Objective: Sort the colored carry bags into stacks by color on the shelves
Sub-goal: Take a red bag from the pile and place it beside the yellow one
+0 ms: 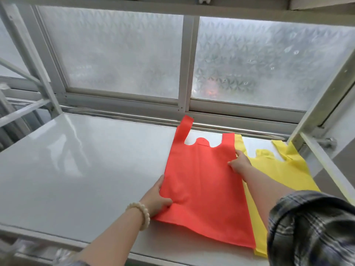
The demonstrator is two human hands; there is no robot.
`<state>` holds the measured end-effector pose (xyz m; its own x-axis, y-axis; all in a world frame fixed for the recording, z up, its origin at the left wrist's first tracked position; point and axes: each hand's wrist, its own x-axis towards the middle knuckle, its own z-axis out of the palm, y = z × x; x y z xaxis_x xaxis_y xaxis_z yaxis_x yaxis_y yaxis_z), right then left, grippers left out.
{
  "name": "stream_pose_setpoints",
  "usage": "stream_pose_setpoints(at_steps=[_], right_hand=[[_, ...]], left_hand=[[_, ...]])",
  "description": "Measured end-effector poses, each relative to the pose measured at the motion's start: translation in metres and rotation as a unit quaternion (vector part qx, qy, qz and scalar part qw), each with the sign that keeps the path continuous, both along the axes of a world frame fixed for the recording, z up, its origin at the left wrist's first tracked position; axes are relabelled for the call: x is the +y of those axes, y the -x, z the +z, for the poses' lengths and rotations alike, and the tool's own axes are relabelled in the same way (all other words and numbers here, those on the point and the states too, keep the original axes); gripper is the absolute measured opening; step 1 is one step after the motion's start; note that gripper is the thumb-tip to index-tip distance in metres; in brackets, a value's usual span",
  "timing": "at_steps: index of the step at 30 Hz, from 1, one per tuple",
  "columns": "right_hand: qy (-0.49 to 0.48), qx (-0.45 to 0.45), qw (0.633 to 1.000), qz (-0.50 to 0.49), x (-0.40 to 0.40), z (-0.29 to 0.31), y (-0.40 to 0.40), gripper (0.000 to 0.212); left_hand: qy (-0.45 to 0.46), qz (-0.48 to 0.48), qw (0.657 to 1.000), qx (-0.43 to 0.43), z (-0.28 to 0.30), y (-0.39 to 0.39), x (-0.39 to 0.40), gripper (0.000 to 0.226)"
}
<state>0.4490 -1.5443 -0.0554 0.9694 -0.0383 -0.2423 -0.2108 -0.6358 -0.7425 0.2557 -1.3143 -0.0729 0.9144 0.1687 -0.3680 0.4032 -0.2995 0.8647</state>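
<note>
A red carry bag lies flat on the white shelf, handles toward the window. Its right edge overlaps a yellow carry bag spread out at the shelf's right end. My left hand grips the red bag's lower left edge, thumb on top and fingers underneath. My right hand pinches the red bag's right edge near its upper part. My right forearm crosses over the yellow bag.
A frosted sliding window runs behind the shelf, with a metal rail along its sill. Grey shelf uprights stand at the left and right. The shelf's front lip is near me.
</note>
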Motion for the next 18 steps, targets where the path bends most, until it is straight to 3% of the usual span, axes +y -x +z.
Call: stream_pose_setpoints(at_steps=[7, 12, 18], right_hand=[[0.045, -0.009, 0.999, 0.023, 0.004, 0.005, 0.017, 0.067], [0.117, -0.005, 0.993, 0.009, 0.007, 0.003, 0.031, 0.063], [0.092, 0.001, 0.995, 0.03, 0.002, -0.001, 0.04, 0.066]], left_hand=[[-0.106, 0.013, 0.994, 0.031, 0.009, 0.0, -0.009, 0.095], [-0.273, 0.006, 0.959, 0.074, 0.014, -0.01, -0.029, 0.086], [-0.3, -0.035, 0.95, 0.079, 0.008, -0.013, -0.02, 0.099]])
